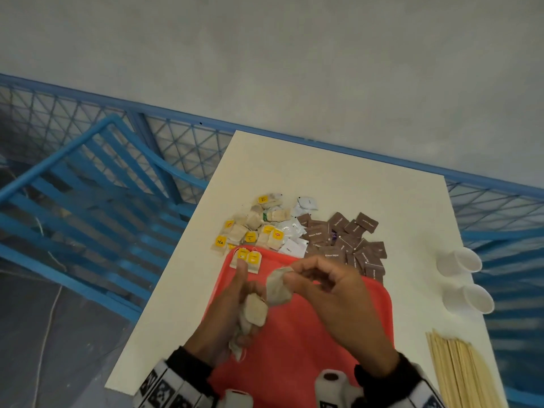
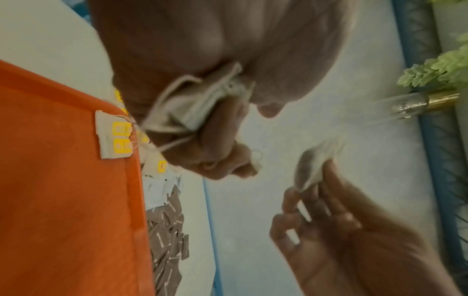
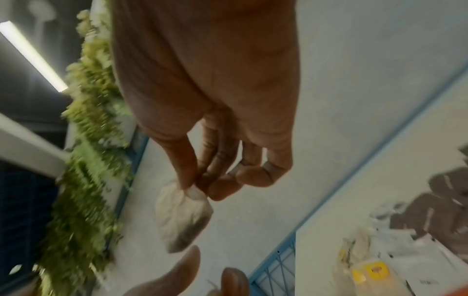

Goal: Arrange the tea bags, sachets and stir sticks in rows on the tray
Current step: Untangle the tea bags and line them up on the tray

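My left hand (image 1: 235, 307) grips a bunch of tea bags (image 1: 253, 313) with loose strings (image 2: 192, 106) above the red tray (image 1: 294, 348). My right hand (image 1: 321, 281) pinches a single tea bag (image 1: 278, 285) by its top, and the bag (image 3: 182, 216) hangs from the fingertips. Two tea bags with yellow tags (image 1: 247, 259) lie side by side in the tray's far left corner (image 2: 115, 138). Beyond the tray lie a heap of tea bags (image 1: 253, 225), white sachets (image 1: 294, 234) and brown sachets (image 1: 347, 242). Wooden stir sticks (image 1: 459, 375) lie at the table's right front.
Two white paper cups (image 1: 465, 278) lie on their sides at the right edge of the white table (image 1: 338, 184). A blue slatted chair (image 1: 97, 201) stands to the left and a blue mesh fence (image 1: 182, 142) runs behind the table. Green plants (image 3: 88, 160) show in the right wrist view.
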Motion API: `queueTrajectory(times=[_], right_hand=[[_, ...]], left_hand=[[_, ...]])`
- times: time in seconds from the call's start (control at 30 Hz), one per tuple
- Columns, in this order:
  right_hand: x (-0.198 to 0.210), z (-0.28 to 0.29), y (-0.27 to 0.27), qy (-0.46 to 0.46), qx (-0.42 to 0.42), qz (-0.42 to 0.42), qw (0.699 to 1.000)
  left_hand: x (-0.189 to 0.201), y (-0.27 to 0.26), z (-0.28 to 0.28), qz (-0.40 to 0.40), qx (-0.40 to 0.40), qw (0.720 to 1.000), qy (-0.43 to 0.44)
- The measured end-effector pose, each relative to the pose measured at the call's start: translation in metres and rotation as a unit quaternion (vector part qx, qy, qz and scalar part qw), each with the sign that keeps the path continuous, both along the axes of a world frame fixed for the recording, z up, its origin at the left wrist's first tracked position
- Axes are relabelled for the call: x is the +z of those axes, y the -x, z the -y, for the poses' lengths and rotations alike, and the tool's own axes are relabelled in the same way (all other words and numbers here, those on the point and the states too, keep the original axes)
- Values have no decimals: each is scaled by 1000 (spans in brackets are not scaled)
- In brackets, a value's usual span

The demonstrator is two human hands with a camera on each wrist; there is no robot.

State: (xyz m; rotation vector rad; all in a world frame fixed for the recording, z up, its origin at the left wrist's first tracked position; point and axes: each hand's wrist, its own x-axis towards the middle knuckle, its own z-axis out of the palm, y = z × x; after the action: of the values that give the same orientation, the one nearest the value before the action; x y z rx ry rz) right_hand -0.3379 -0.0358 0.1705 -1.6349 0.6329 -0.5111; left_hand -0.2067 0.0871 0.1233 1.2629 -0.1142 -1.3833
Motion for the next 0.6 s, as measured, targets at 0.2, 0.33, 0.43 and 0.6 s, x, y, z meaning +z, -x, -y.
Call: queueTrajectory(times=[0.2, 0.33, 0.43, 0.6], right_hand=[[-3, 9, 9, -63, -13, 15, 998], [-3, 5, 9, -69, -11, 26, 997], [-10, 0, 10, -14, 42, -25, 999], [-14, -3, 2, 0, 20, -4, 1000]], left_hand=[[37, 7, 4, 212, 7, 972, 102], [40, 10, 6, 255, 25, 961, 102], [37, 3, 5, 222, 52, 969, 93], [41, -5, 2, 207, 37, 974, 87]])
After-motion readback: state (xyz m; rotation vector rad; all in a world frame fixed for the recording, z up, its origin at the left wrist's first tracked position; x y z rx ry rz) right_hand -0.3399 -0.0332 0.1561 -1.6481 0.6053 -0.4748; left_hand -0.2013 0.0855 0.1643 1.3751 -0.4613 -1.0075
